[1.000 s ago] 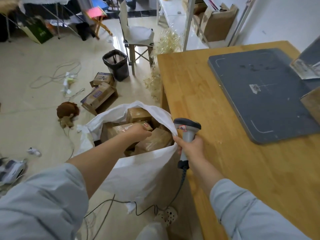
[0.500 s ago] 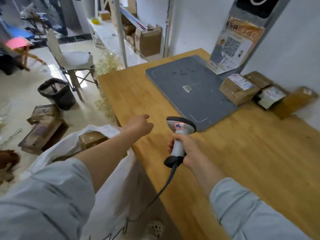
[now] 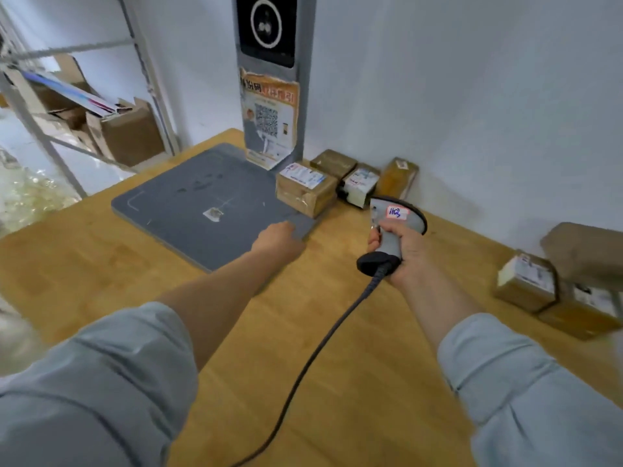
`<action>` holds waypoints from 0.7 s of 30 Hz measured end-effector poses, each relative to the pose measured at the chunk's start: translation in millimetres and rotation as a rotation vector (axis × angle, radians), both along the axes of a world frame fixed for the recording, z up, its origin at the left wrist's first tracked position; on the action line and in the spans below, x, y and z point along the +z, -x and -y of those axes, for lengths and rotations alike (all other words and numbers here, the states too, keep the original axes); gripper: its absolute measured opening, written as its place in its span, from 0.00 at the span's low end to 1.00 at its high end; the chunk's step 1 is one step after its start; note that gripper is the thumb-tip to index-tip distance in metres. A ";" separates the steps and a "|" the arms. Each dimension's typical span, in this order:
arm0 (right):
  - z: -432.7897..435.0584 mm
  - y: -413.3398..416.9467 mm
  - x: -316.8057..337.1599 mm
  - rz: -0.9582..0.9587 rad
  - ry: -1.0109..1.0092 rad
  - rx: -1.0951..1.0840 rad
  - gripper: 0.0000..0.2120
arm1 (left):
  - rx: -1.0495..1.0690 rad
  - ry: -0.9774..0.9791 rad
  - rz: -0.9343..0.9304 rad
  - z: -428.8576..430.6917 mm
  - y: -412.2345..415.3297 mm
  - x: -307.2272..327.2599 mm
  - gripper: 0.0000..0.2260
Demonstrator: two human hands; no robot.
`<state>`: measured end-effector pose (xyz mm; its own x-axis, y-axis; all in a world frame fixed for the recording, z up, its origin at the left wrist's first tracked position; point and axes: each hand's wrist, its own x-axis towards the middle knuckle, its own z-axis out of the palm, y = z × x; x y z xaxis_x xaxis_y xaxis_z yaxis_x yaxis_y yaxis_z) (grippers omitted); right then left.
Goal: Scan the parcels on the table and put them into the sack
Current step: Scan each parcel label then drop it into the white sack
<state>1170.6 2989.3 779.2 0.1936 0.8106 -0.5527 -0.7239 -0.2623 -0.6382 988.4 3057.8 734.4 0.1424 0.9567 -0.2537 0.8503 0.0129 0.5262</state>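
Nearby, a pale wooden table point(image 3: 354, 382) fills the view, and a dark cable point(image 3: 305, 369) trails across it up to the grey scanner point(image 3: 392, 227). The right hand point(image 3: 404, 254) wraps its fingers round the scanner's handle. A pink sticker on its head carries blue handwriting, hard to read. Beyond, the left hand point(image 3: 279, 242) hovers over the corner of a grey mat point(image 3: 188, 210); it is blurred, so I cannot tell how its fingers lie. White-labelled parcels point(image 3: 305, 192) sit against the white wall, others at the right partly cut off. A QR-code poster point(image 3: 269, 119) hangs on the pillar.
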 end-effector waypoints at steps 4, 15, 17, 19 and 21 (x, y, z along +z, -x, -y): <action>-44.0 -39.5 5.6 -0.051 -0.028 -0.088 0.03 | -0.025 0.014 -0.029 -45.9 -42.5 0.8 0.21; -155.6 -70.2 -60.4 0.142 0.111 0.150 0.07 | -0.311 -0.146 -0.565 -205.7 -101.6 -44.3 0.40; -167.2 -73.8 -73.3 0.149 0.132 0.168 0.07 | -0.443 -0.190 -0.685 -225.5 -110.4 -50.5 0.40; -175.4 -78.2 -85.2 0.140 0.130 0.153 0.05 | -0.558 -0.208 -0.784 -240.6 -117.8 -56.2 0.41; -179.8 -84.1 -95.4 0.143 0.122 0.125 0.04 | -0.618 -0.216 -0.847 -251.8 -123.2 -57.7 0.43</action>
